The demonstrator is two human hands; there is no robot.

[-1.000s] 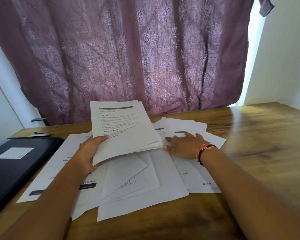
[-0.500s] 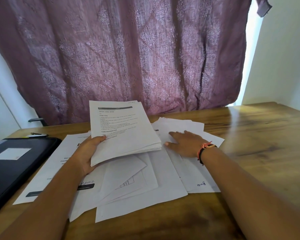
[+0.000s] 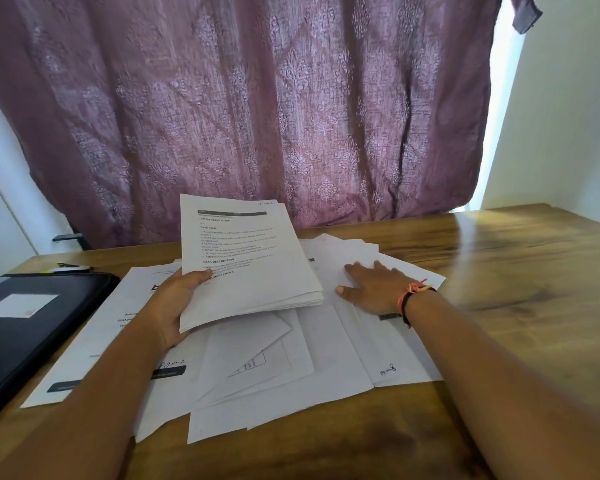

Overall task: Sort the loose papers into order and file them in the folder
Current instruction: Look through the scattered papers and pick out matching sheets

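A person's two bare arms reached forward over a wooden table (image 3: 520, 292). The left hand (image 3: 174, 306) grasped a thick stack of papers (image 3: 253, 268) by its lower left corner, thumb lying on the printed top page and fingers hidden under the stack, so that the stack was raised and tilted up above the table. The right hand (image 3: 371, 285) lay released and flat, palm down with fingers straight and slightly spread, pressing on loose papers (image 3: 329, 358) just to the right of the held stack. A thin orange and black bracelet (image 3: 413, 299) circled the right wrist. More loose sheets were spread beneath and between both hands in overlapping, crooked layers, some face down, some showing printed lines or handwritten notes near their edges, and they reached back toward the person under both forearms. Well to the left of the left hand, a black folder (image 3: 32, 327) lay closed and flat on the table, a white label (image 3: 20, 304) on its cover, its near edge touching or just overlapping the leftmost sheet. Beyond both hands, a purple patterned curtain (image 3: 257, 116) hung behind the table's far edge.
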